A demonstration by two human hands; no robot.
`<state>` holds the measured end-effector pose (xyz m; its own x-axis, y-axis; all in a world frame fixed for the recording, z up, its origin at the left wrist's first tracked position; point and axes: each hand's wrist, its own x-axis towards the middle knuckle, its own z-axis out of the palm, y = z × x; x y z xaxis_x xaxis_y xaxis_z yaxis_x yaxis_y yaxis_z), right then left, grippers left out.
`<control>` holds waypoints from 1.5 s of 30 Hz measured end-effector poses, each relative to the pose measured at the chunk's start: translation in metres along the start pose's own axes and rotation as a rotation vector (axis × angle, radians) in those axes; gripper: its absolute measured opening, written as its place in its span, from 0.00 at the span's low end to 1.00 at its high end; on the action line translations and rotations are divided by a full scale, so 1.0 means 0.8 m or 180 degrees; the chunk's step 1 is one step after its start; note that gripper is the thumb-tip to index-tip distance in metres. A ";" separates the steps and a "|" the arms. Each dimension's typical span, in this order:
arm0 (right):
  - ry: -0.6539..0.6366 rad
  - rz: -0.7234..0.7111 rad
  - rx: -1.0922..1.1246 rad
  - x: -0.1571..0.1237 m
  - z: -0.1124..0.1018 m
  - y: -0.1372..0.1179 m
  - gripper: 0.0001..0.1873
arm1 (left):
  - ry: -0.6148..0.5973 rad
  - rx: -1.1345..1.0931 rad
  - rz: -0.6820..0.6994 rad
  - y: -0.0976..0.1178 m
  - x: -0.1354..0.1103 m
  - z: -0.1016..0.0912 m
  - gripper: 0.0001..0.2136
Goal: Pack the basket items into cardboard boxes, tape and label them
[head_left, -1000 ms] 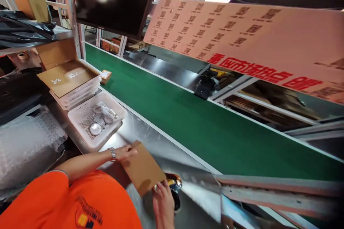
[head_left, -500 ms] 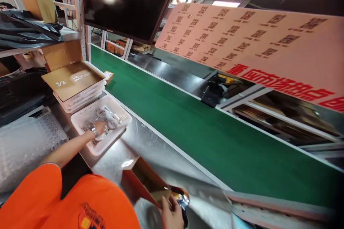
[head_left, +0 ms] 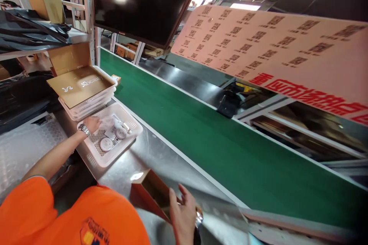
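Cardboard box [head_left: 146, 198], open-topped, on metal bench [head_left: 149, 153] before us. Our right hand [head_left: 182, 210] at its near end, thumb and fingers spread apart. Our left hand [head_left: 92, 123] well away, over white basket [head_left: 106, 159], at clear plastic bag [head_left: 107, 123]; whether clamped on it, we cannot tell. "beauty" readable on open carton [head_left: 77, 84] atop stacked baskets [head_left: 94, 104]. Pink board [head_left: 330, 69]: QR codes [head_left: 245, 48], red "市场热点"; small captions unreadable.

The belt [head_left: 186, 122] is solid green, shirt's [head_left: 106, 208] loud orange, basket [head_left: 123, 147] is white with little holes, box [head_left: 148, 200] is brown, and the pink board [head_left: 276, 59] has dark codes plus red lettering.
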<state>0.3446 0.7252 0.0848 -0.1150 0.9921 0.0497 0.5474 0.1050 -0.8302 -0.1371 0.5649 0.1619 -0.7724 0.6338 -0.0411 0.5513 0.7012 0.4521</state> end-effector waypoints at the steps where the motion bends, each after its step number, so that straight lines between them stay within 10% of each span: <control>1: -0.0159 0.0021 0.0207 -0.002 0.010 -0.019 0.40 | -0.0001 -0.0148 0.0053 0.011 -0.005 0.000 0.18; 9: -0.1114 -0.0222 0.1591 -0.005 0.085 -0.131 0.39 | -0.0821 -0.2588 0.0564 0.111 -0.063 0.036 0.29; 15: -0.1509 0.0808 0.2576 0.014 0.088 -0.130 0.36 | -0.1526 -0.2863 0.0591 0.149 -0.091 0.067 0.31; 19: -0.0941 0.0902 0.2661 0.013 0.069 -0.119 0.34 | -0.1541 -0.2458 0.0825 0.142 -0.088 0.076 0.24; 26: -0.0737 -0.1072 0.1068 -0.008 0.025 -0.122 0.17 | -0.0409 -0.1791 0.0810 0.155 -0.111 0.083 0.15; 31: -0.1310 -0.2276 0.0435 -0.034 0.035 -0.124 0.13 | -0.1460 -0.1855 0.0996 0.192 -0.152 0.118 0.15; 39: -0.0974 -0.0191 0.0863 -0.023 0.029 -0.086 0.31 | -0.1742 -0.2066 0.0384 0.166 -0.154 0.147 0.13; 45: -0.1428 -0.0511 0.1077 -0.031 0.062 -0.092 0.19 | -0.2096 -0.1951 0.0107 0.158 -0.155 0.152 0.24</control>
<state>0.2662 0.6899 0.1169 -0.5548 0.8319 0.0107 0.2075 0.1508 -0.9666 0.0664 0.6147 0.1153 -0.3177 0.8419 -0.4363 0.1600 0.5011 0.8505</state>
